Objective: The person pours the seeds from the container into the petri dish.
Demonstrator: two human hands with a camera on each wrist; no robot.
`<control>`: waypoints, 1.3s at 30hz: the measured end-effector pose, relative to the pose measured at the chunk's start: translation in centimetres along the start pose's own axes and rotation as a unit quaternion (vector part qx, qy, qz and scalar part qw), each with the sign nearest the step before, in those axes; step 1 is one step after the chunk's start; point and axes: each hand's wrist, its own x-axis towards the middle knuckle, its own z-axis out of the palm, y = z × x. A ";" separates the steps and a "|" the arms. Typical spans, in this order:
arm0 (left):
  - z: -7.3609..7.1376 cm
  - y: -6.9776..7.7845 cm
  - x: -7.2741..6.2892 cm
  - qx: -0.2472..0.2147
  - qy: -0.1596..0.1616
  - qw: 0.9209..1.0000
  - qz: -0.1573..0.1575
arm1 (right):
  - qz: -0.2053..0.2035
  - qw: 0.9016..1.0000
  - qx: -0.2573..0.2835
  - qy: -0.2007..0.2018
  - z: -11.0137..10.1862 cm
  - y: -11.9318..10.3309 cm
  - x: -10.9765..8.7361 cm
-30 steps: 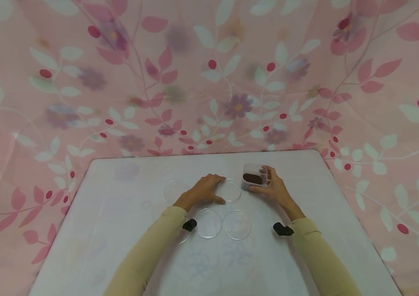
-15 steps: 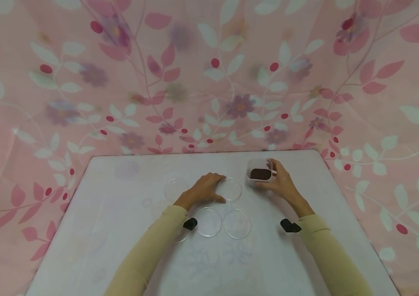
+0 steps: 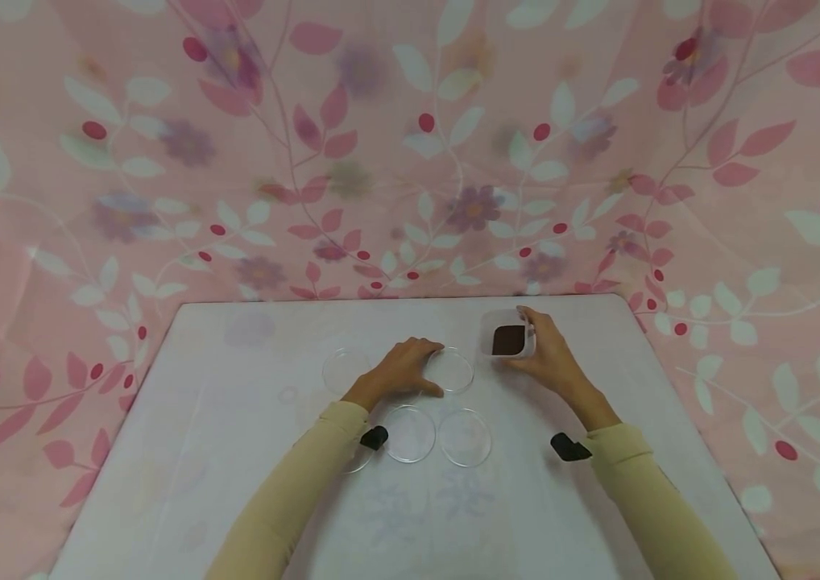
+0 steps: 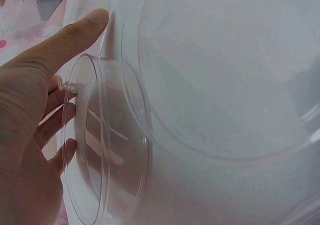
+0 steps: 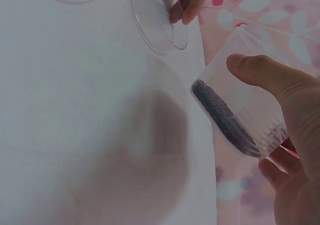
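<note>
My right hand (image 3: 548,354) grips a clear square plastic container (image 3: 490,326), thumb on one side and fingers on the other. Dark granular material (image 5: 222,115) lies along its bottom; the right wrist view shows the container tilted and raised above the tabletop. My left hand (image 3: 399,370) spreads thumb and fingers at the left side of a clear, shallow round dish (image 3: 457,372) in the back row. In the left wrist view its thumb is straight and the fingers are loosely bent beside another dish (image 4: 87,185). Whether the left fingertips press the rim, I cannot tell.
More clear round dishes stand on the white table (image 3: 236,451): a back-left dish (image 3: 341,370), a front-middle dish (image 3: 410,459) and a front-right dish (image 3: 465,463). Another is partly hidden by the left wrist. A pink floral cloth (image 3: 381,161) hangs behind the table.
My right hand has moved slightly right and away with the container, turning it so the dark material shows as a squarer patch. The left hand and dishes stay in place.
</note>
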 end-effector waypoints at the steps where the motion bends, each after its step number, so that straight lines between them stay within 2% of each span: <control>1: 0.1 -0.1 0.0 0.001 0.000 1.000 -0.001 | -0.004 1.000 -0.007 0.000 0.0 -0.2 0.0; 10: 0.2 -0.4 0.1 -0.008 -0.001 1.000 0.002 | -0.034 0.998 -0.056 0.017 0.9 -1.5 0.0; 19: 0.3 -0.6 0.2 -0.003 0.004 1.000 0.016 | -0.092 0.985 -0.133 0.055 2.4 -2.4 -0.4; 29: 0.1 -0.4 0.2 -0.003 0.002 1.000 0.008 | -0.105 0.980 -0.162 0.055 3.4 -2.9 -0.6; 39: 0.2 -0.3 0.1 -0.001 0.005 1.000 0.011 | -0.130 0.969 -0.200 0.066 3.7 -3.5 -0.5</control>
